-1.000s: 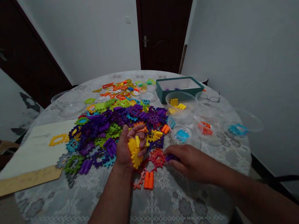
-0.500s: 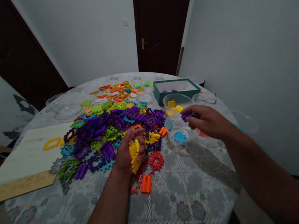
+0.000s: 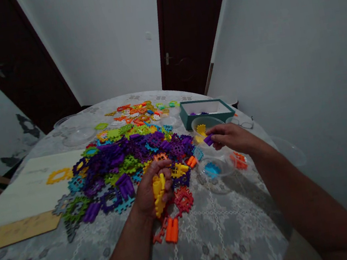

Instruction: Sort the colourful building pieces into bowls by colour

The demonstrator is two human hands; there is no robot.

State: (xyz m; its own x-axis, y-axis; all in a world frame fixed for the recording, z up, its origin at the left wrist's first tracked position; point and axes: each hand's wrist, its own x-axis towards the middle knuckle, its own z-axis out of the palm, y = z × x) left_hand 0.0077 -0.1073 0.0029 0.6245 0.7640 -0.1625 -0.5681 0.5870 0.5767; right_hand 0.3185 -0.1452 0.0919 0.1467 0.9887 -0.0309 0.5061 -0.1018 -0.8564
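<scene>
My left hand is curled around yellow plastic building pieces, held over the near side of the pile. Pinched in the fingers of my right hand is a purple building piece. It hangs by the near rim of a clear plastic bowl with yellow pieces inside. A second clear bowl, holding blue pieces, stands just below that hand. The big mixed pile, mostly purple and green, lies left of centre. Red pieces and an orange piece lie near my left wrist.
A teal box with purple pieces in it stands behind the bowls. Orange pieces sit at the right, and clear lids lie at the left. A cardboard sheet and pale board cover the left edge.
My right hand has moved slightly left with the purple piece, uncovering the orange pieces at the right. The view has tilted up a little. My left hand keeps its hold.
</scene>
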